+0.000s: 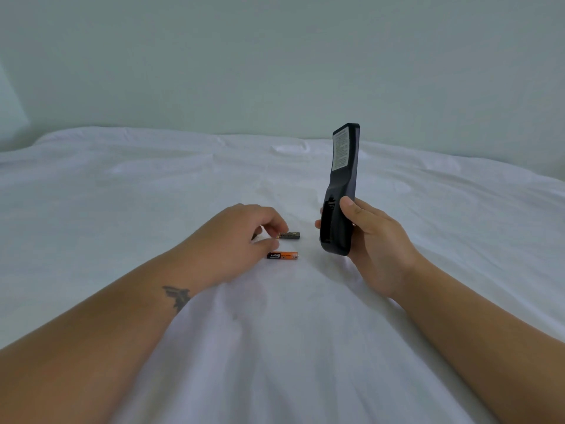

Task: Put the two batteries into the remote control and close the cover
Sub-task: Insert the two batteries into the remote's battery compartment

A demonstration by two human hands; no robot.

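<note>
My right hand (371,240) grips the lower end of a black remote control (342,191), held upright with its back toward me. The battery compartment at its lower end looks open and dark; I see no cover. On the white sheet lie two batteries. A dark battery (290,235) is pinched at its left end by the fingertips of my left hand (235,240). An orange and black battery (282,255) lies just in front of it, next to my left thumb.
A white bed sheet (275,347) with soft wrinkles covers the whole surface. A pale wall (275,56) rises behind the bed. A white pillow edge (12,111) shows at the far left.
</note>
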